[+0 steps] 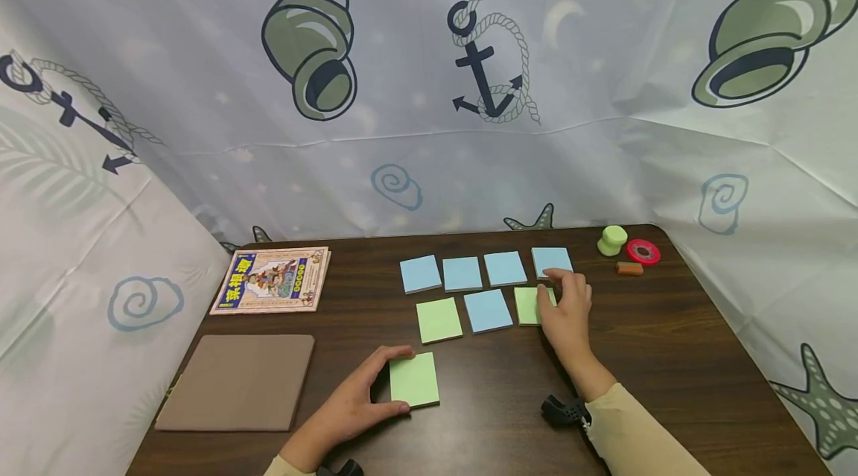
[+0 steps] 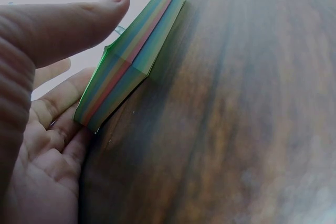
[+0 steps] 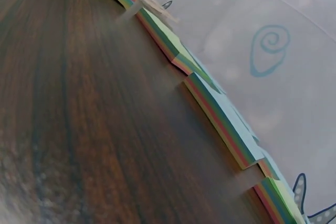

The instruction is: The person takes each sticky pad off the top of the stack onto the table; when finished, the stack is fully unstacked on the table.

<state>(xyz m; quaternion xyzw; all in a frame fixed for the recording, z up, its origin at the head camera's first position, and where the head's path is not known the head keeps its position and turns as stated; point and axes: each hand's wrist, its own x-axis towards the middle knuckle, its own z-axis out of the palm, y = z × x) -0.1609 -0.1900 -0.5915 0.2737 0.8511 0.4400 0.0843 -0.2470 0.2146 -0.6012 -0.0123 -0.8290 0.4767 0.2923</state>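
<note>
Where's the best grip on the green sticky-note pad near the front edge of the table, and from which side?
Probably by its two opposite side edges, coming from the left, as the left hand does now. The green sticky-note pad lies flat on the table, so only its thin striped edges offer purchase. Thumb at the far edge, fingers at the near one.

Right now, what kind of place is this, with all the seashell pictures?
Probably a small tabletop work booth, not a real seaside: a dark wooden table walled in by a sea-themed printed curtain, with sticky-note pads laid out in rows.
</note>
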